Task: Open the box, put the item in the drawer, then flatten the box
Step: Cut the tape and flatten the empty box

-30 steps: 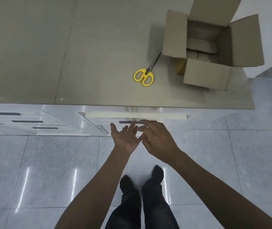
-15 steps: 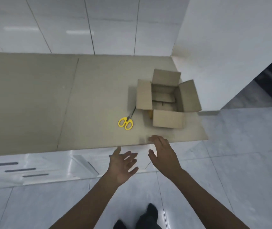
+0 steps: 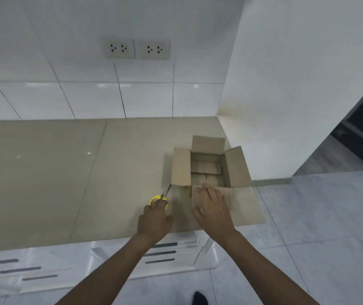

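Note:
An open brown cardboard box (image 3: 231, 166) stands on the beige counter (image 3: 66, 172) near its right end, all four flaps folded outward. Inside it I see only cardboard surfaces. My right hand (image 3: 212, 208) lies flat on the near flap with the fingers spread. Yellow-handled scissors (image 3: 156, 198) lie on the counter just left of the box. My left hand (image 3: 154, 221) reaches over them, its fingertips on the handles and covering part of them. White drawers (image 3: 165, 253) with dark handle slots sit shut under the counter edge.
A white tiled wall with two power sockets (image 3: 138, 49) backs the counter. A white wall (image 3: 297, 84) closes the right side just past the box. More white drawers (image 3: 19, 269) run to the left. Grey floor tiles (image 3: 319, 227) lie right and below.
My view has lifted from the drawer fronts to the counter. Both hands rose from in front of the drawers; the right has landed on the box's near flap, the left on the scissors.

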Motion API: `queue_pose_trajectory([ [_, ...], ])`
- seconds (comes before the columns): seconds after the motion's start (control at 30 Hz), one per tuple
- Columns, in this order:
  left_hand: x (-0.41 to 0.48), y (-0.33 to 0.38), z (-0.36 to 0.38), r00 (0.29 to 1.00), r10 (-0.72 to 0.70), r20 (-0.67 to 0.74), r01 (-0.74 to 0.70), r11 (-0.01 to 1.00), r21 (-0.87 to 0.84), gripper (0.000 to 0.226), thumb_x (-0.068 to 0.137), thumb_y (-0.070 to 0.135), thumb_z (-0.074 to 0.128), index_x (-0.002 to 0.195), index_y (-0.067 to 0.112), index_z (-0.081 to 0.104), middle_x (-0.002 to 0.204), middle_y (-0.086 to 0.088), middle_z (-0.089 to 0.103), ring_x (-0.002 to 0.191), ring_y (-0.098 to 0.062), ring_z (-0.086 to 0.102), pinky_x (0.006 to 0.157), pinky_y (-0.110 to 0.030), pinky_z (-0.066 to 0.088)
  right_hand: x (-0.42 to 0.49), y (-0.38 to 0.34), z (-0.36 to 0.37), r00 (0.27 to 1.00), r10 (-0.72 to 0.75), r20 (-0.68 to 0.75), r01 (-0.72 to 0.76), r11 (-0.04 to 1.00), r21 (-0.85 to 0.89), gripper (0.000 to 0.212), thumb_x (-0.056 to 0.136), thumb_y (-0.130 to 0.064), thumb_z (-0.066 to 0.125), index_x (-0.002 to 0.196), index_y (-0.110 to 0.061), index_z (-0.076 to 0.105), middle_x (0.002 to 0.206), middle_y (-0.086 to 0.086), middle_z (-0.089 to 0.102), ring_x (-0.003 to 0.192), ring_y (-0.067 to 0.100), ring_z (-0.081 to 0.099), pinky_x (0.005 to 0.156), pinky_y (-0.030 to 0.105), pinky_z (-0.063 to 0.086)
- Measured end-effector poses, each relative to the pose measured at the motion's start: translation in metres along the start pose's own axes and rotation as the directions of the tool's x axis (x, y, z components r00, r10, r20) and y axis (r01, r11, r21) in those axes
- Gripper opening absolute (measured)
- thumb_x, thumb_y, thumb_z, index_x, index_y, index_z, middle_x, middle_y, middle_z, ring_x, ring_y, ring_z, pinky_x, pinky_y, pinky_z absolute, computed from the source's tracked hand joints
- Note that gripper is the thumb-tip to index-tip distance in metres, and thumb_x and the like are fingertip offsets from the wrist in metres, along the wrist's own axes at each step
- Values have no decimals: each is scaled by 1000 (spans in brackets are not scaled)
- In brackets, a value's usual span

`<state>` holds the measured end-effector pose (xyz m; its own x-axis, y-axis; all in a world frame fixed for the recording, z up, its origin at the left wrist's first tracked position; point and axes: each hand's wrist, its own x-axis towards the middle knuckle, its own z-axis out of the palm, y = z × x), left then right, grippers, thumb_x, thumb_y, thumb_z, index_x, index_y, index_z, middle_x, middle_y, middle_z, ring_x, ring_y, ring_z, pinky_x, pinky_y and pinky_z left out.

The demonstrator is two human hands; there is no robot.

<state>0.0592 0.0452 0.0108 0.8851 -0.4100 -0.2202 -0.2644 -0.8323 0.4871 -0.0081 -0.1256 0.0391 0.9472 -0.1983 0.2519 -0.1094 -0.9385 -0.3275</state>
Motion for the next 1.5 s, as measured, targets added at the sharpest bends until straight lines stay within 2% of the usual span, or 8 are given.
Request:
queue_pose_trajectory([
  [0.17, 36, 4, 5, 997, 8, 74, -41, 892, 449, 61, 93, 36, 44, 148, 19, 22, 158, 1, 22, 141, -25, 25, 100, -50, 36, 45, 11, 23, 985, 84, 149, -67, 991, -116, 51, 79, -37, 57, 122, -11, 52, 116, 13, 63, 109, 33, 56, 95, 44, 43],
  [0.4, 50, 13, 29, 971, 141, -195, 0, 809, 588, 20, 53, -1, 71, 71, 7, 65, 67, -13, 63, 54, -31, 57, 42, -32, 45, 63, 24, 41, 985, 107, 132, -112, 993, 32, 30, 93, -35, 45, 106, -15, 62, 106, 6, 64, 102, 27, 56, 91, 38, 33],
  [0.57, 60, 7, 37, 934, 167, -315, 42, 825, 563, 33, 76, 5, 38, 93, 5, 67, 64, -12, 61, 49, -28, 53, 38, -30, 43, 72, 20, 16, 981, 174, 80, -191, 870, 455, 25, 91, -32, 35, 80, -18, 52, 80, -1, 55, 79, 18, 51, 77, 36, 36],
  [0.9, 96, -7, -3, 950, -184, -251, 205, 977, 61, 31, 84, 1, 47, 111, 7, 60, 100, -17, 66, 88, -39, 64, 67, -41, 54, 109, 12, -31, 800, 441, 407, -175, -477, 861, 30, 93, -18, 44, 114, -13, 66, 100, 8, 71, 93, 24, 66, 83, 39, 53],
  [1.07, 105, -10, -37, 900, -312, -304, 119, 847, -518, 35, 93, 10, 49, 126, 19, 57, 118, -9, 66, 105, -32, 63, 84, -50, 55, 98, 28, 6, 549, 498, 671, -224, -686, 693, 43, 87, -14, 47, 128, -8, 59, 125, 24, 62, 118, 44, 56, 98, 59, 46],
  [1.3, 108, -2, -48, 857, 321, -403, -370, 928, -48, 47, 92, 6, 39, 130, 31, 54, 121, 2, 63, 103, -19, 60, 86, -37, 52, 73, 46, 25, 382, 529, 758, -727, -335, 600, 23, 97, -16, 47, 107, -3, 63, 95, 20, 68, 88, 36, 64, 72, 45, 57],
  [1.4, 108, -8, -44, 872, 425, -243, -399, 905, 149, 50, 89, 13, 35, 128, 38, 52, 124, 4, 61, 101, -25, 61, 80, -41, 52, 68, 50, 22, 469, 562, 681, -883, 319, 345, 43, 86, -38, 55, 113, -5, 59, 100, 13, 68, 91, 32, 67, 74, 38, 53],
  [1.5, 106, -7, -48, 864, 445, -235, -439, 895, 80, 44, 93, 18, 35, 130, 36, 52, 127, 4, 59, 108, -21, 59, 85, -40, 52, 67, 55, 13, 852, 447, 273, -444, 893, -74, 45, 86, -44, 44, 120, -15, 45, 118, 8, 56, 106, 31, 58, 84, 43, 45],
])
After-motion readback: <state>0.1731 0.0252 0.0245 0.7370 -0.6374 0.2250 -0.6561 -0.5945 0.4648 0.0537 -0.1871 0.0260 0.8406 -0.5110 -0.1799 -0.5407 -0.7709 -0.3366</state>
